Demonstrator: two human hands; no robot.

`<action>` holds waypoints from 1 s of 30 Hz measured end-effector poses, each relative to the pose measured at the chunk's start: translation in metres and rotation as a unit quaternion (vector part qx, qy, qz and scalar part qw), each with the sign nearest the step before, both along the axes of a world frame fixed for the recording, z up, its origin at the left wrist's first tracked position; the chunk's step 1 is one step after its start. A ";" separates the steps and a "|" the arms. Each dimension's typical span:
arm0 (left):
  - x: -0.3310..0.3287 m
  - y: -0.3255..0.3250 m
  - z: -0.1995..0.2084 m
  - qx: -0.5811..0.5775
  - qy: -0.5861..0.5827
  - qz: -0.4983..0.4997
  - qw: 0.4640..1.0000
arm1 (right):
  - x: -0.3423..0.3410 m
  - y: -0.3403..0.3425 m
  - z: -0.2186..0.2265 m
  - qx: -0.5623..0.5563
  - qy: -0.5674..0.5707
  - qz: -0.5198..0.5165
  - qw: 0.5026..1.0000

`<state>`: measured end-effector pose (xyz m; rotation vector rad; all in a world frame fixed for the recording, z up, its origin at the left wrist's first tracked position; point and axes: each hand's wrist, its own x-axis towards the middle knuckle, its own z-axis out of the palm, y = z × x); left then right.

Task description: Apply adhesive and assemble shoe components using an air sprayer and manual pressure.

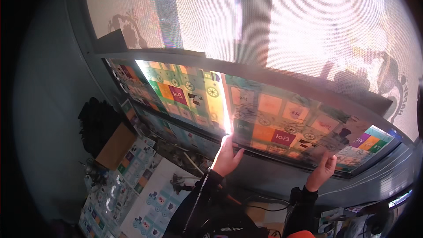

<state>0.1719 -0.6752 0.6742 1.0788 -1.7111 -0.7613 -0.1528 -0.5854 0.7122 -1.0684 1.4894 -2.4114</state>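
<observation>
A large printed sheet (pixel 283 137) with orange, maroon and green blocks and wheel pictures lies against the lower window, lit from behind. My left hand (pixel 226 158) is at its lower left corner, fingers stretched upward beside a bright strip of light and thumb apart; glare washes out the fingertips. Near the sheet's lower right, the fingers of my right hand (pixel 322 172) are bent and pinched at its lower edge. A similar backlit printed sheet (pixel 177 93) stands left of the bright strip.
A window frame bar (pixel 260 71) crosses above the sheets, under a striped mesh screen (pixel 194 13). At lower left are an open cardboard box (pixel 115 146), a black bag (pixel 99 121) and printed sheets on a white surface (pixel 152 174). Thin cables (pixel 374 177) run at right.
</observation>
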 end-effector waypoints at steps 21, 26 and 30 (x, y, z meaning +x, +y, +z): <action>-0.006 -0.053 0.074 -0.183 -0.087 0.239 0.950 | -0.013 -0.002 -0.010 -0.014 -0.033 0.050 0.998; 0.018 -0.066 0.081 -0.086 0.031 0.158 0.983 | -0.029 -0.003 -0.012 0.022 -0.008 0.086 0.996; 0.038 -0.080 0.082 -0.078 0.037 0.126 0.988 | -0.025 -0.012 -0.012 0.015 -0.034 0.135 0.990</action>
